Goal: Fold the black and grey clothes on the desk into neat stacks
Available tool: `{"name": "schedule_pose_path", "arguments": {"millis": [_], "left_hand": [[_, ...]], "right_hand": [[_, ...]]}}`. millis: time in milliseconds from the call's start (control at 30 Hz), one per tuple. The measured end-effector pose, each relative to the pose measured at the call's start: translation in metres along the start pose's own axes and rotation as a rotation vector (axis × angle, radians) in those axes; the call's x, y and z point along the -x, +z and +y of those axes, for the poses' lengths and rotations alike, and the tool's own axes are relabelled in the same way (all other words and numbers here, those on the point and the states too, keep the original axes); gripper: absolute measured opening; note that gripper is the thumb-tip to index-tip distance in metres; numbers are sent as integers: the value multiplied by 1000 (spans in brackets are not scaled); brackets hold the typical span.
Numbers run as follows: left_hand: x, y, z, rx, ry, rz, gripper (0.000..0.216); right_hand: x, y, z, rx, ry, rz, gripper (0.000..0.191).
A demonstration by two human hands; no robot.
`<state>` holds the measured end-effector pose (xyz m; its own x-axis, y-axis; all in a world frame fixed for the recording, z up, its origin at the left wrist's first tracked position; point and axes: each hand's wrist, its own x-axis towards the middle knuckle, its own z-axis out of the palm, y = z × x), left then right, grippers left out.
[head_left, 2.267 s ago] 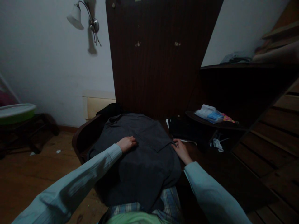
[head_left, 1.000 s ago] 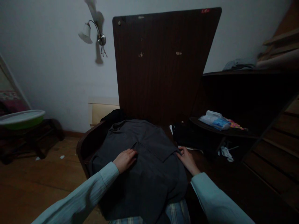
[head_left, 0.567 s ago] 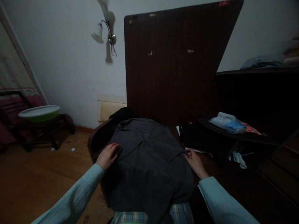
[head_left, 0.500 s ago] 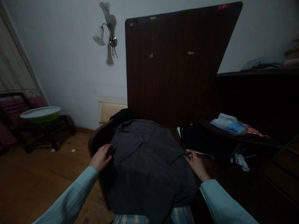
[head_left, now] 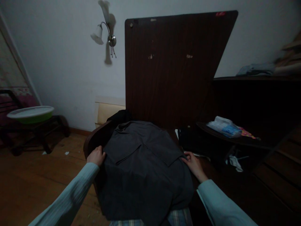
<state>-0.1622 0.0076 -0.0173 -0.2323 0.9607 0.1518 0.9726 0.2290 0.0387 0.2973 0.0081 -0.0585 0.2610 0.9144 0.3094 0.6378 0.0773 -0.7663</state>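
Note:
A dark grey shirt (head_left: 143, 175) lies spread in front of me, its far end near the upright board. Two flaps of its cloth meet near the middle and slant apart toward me, one to each side. At the left flap's outer edge, my left hand (head_left: 96, 156) is closed, fingers curled on the cloth; the fingertips are partly hidden. My right hand (head_left: 193, 163) pinches the outer corner of the right flap between thumb and fingers. Blue plaid cloth (head_left: 180, 217) shows under the shirt's near edge.
A dark wooden board (head_left: 169, 72) stands behind the shirt. On the right, a shelf (head_left: 202, 127) carries a plastic-wrapped pack (head_left: 223, 127). A curved wooden armrest (head_left: 90, 139) borders the left side. Farther left, a green basin (head_left: 33, 116) sits on a chair. A lamp (head_left: 111, 40) hangs on the wall.
My left hand has shifted left and its fingers have closed at the shirt's left edge. My right hand keeps its pinch on the right corner. The view has turned slightly right.

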Motion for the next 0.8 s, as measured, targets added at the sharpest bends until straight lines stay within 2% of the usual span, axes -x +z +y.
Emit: {"name": "schedule_pose_path", "arguments": {"millis": [267,467,667,800], "left_hand": [[-11,0,-8,105,-5,25,20],[-13,-5,-11,74,-5,113,26],[-12,-14,-5,-79,-11,5,31],[-10,-19,-1,-101,24,-6,31]], "right_hand": [[2,4,0,69,-49,16,25],[2,-1,-4,331,-202,45,23],[-1,-10,-6,479,-235,9,17],[-4,-16,-5,491,-225,16,14]]}}
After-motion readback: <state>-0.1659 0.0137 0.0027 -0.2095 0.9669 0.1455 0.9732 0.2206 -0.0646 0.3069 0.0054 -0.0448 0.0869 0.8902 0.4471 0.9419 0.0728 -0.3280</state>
